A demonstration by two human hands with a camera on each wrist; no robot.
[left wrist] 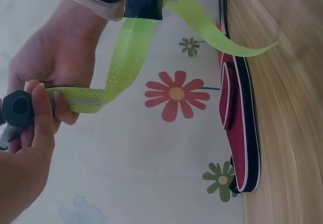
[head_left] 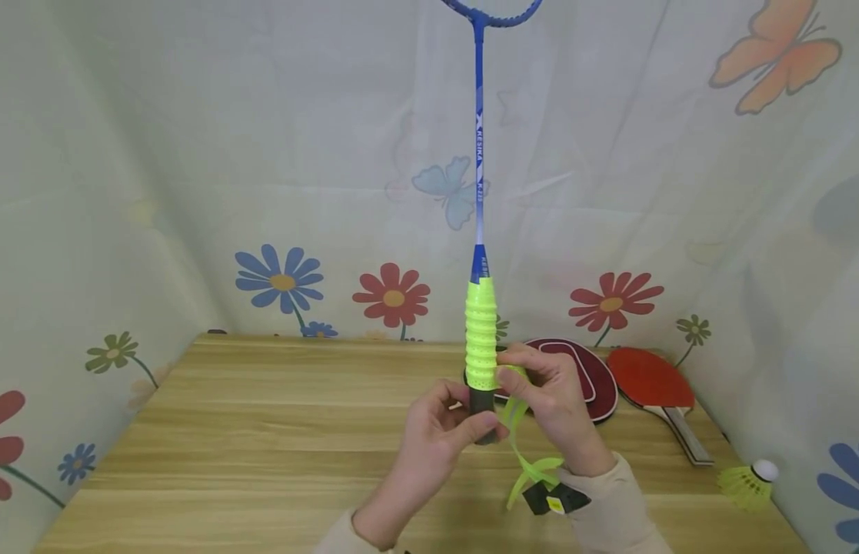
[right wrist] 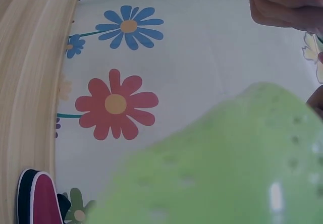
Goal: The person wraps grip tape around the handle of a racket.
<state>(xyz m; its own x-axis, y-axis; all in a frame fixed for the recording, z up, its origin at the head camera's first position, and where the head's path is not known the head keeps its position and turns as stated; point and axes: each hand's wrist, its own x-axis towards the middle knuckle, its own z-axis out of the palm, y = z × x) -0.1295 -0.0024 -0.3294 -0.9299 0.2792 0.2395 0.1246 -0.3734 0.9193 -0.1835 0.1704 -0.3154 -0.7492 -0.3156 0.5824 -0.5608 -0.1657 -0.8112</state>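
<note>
A blue badminton racket (head_left: 480,108) stands upright, its head cut off by the top edge of the head view. Neon-green perforated overgrip tape (head_left: 481,331) is wound round most of its handle, with ridges showing. Below the tape, the bare black handle end (head_left: 481,402) is gripped by my left hand (head_left: 436,431). My right hand (head_left: 557,396) pinches the tape close beside the handle's right side. From those fingers a loose length of tape (left wrist: 126,57) hangs down past the right wrist. In the right wrist view, blurred tape (right wrist: 227,168) covers much of the lower part.
On the wooden table (head_left: 263,431), a dark red paddle case (head_left: 602,385) lies behind my right hand. Right of it are a red table tennis paddle (head_left: 654,381) and a yellow shuttlecock (head_left: 747,483). A flower-printed curtain (head_left: 332,154) surrounds the table's back and sides.
</note>
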